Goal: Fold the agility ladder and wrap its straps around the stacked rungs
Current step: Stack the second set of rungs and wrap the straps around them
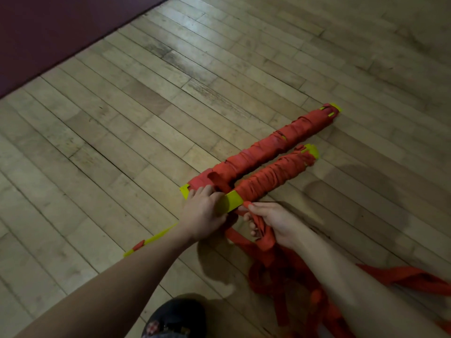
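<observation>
Yellow plastic rung stack (pixel 230 200), red-strap-wrapped, toward 1 o'clock: left hand (pixel 203 211) grips bare end; right hand (pixel 271 222) grips loose red fabric strap (pixel 264 236).

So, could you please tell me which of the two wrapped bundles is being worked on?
The nearer bundle: the left hand holds its bare yellow end, the right hand pulls red strap. The farther bundle lies untouched.

Looks like a sports hall or gym: a worn, pale wooden strip floor (pixel 170 123) with scuffed, shiny boards, a dark maroon painted floor zone (pixel 48 32) at its far-left corner, and red-strapped, yellow-runged agility ladder bundles (pixel 263 152) lying on it.
</observation>
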### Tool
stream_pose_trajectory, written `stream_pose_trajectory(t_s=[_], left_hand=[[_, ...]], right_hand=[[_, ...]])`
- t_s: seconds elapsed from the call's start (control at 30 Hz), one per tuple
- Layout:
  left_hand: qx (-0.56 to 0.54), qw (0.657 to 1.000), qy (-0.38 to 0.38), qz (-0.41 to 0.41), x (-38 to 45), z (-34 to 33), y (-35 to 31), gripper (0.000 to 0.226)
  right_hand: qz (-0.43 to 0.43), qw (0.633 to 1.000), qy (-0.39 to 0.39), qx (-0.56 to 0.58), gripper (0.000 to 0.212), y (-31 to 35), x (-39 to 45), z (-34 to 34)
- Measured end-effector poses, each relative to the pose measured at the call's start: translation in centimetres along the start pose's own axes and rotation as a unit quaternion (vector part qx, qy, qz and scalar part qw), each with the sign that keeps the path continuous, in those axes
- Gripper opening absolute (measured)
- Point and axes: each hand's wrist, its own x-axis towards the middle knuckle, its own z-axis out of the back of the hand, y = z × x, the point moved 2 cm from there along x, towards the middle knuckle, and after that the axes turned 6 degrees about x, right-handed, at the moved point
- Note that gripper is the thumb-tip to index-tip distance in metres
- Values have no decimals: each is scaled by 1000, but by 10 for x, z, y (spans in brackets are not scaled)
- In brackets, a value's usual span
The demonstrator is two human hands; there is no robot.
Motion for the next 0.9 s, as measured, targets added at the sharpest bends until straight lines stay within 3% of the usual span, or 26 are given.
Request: stream_pose_trajectory(t_s=[0.23, 0.43, 0.53, 0.7, 0.9], left_hand=[[-81, 996, -42, 1, -7, 13, -6, 70], [-185, 976, -113, 12, -10, 29, -12, 51], [-242, 957, -158, 13, -8, 42, -22, 39], [-270, 942, -197, 22, 4, 54, -37, 38], [-286, 955, -64, -44, 13, 63, -27, 45]], right_hand=[[30, 999, 22, -28, 22, 8, -14, 7], [80, 996, -38, -25, 18, 20, -21, 3], [125, 988, -81, -46, 27, 23, -20, -5], [190, 976, -110, 4, 26, 42, -19, -23], [231, 966, -84, 73, 29, 61, -20, -26]])
